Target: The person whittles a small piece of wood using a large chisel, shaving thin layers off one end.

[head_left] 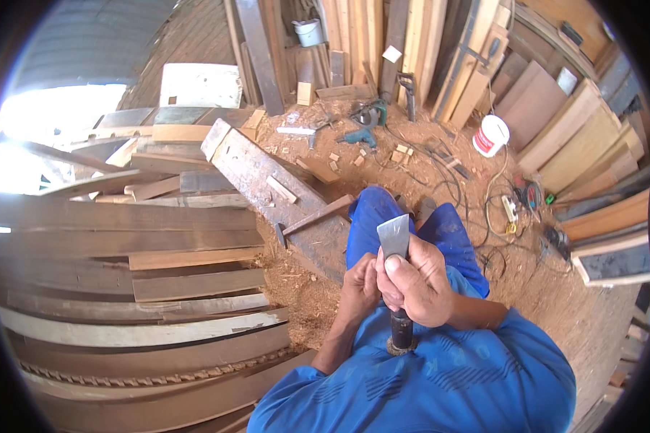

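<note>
A wood chisel [394, 237] is held upright in front of my chest, its wide steel blade pointing away and its dark handle [401, 328] toward my shirt. My right hand [422, 285] is wrapped round it, with the thumb lying along the lower blade. My left hand [361, 285] is closed in a fist against the chisel's left side; whatever its fingers hold, if anything, is hidden. Beyond my knees a hammer [318, 216] with a wooden handle lies across a worn wooden bench plank [267, 180], near a small wood strip [282, 189].
Stacked boards [195, 285] fill the left side. On the shavings-covered floor lie a teal power tool [360, 137], a circular saw [368, 114], a handsaw [407, 94] and tangled cords [487, 209]. A white bucket [491, 136] stands at the right, near leaning planks [570, 130].
</note>
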Action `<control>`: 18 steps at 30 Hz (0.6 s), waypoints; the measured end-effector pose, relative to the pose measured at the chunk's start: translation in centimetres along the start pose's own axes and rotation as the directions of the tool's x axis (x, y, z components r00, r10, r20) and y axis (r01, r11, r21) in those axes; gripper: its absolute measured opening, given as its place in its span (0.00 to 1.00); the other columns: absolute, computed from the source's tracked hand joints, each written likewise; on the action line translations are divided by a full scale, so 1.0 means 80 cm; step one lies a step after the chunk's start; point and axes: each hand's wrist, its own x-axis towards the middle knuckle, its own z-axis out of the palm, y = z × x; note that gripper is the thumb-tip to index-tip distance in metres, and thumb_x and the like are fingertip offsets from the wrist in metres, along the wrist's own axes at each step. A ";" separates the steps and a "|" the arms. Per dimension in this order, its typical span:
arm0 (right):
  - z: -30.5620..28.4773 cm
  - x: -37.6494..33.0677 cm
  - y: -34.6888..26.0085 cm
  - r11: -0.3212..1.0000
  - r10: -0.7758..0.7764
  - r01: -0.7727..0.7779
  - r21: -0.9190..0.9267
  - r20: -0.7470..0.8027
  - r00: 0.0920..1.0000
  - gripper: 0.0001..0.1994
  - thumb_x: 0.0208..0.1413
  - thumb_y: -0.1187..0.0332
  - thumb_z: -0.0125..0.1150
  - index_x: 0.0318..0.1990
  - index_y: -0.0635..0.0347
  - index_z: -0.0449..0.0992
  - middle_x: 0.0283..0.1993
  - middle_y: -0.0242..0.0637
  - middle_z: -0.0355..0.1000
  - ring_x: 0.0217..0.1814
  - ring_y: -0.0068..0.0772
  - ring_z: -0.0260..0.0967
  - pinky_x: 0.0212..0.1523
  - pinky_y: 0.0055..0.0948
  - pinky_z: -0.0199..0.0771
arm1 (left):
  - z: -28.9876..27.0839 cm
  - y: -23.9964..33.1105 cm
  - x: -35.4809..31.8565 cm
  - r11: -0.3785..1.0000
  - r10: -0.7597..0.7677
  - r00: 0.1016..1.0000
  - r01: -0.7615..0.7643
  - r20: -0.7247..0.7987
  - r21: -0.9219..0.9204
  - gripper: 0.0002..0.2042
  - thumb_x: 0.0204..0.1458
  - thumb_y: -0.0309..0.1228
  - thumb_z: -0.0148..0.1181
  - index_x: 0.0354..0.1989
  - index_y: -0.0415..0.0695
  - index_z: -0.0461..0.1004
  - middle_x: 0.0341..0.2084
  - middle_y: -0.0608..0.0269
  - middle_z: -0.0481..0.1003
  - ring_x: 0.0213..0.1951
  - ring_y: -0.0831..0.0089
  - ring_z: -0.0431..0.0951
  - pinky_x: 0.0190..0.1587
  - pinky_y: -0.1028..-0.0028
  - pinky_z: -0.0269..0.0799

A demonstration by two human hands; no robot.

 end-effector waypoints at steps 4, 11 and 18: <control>-0.016 0.011 0.006 0.991 0.133 -0.131 0.021 -0.164 0.977 0.10 0.68 0.63 0.40 0.39 0.59 0.63 0.21 0.27 0.58 0.16 0.13 0.53 0.18 0.19 0.60 | -0.026 -0.007 0.023 0.663 -0.248 0.952 0.301 0.178 -0.685 0.15 0.67 0.41 0.41 0.30 0.47 0.66 0.11 0.72 0.60 0.11 0.84 0.54 0.12 0.80 0.47; -0.019 0.045 0.019 0.931 0.270 -0.246 0.272 -0.057 0.961 0.09 0.68 0.62 0.42 0.40 0.57 0.64 0.22 0.25 0.58 0.15 0.14 0.52 0.18 0.21 0.62 | -0.024 0.040 0.088 0.730 -0.064 0.994 0.111 0.094 -0.675 0.15 0.68 0.41 0.39 0.34 0.45 0.66 0.11 0.74 0.58 0.12 0.86 0.53 0.13 0.82 0.46; -0.004 0.041 0.040 0.878 0.409 -0.407 0.250 0.045 0.911 0.09 0.67 0.61 0.43 0.40 0.56 0.64 0.21 0.24 0.56 0.14 0.13 0.51 0.18 0.22 0.62 | -0.015 0.053 0.098 0.932 -0.188 0.975 0.140 -0.117 -0.333 0.15 0.68 0.37 0.39 0.33 0.44 0.69 0.17 0.76 0.64 0.20 0.88 0.61 0.22 0.84 0.56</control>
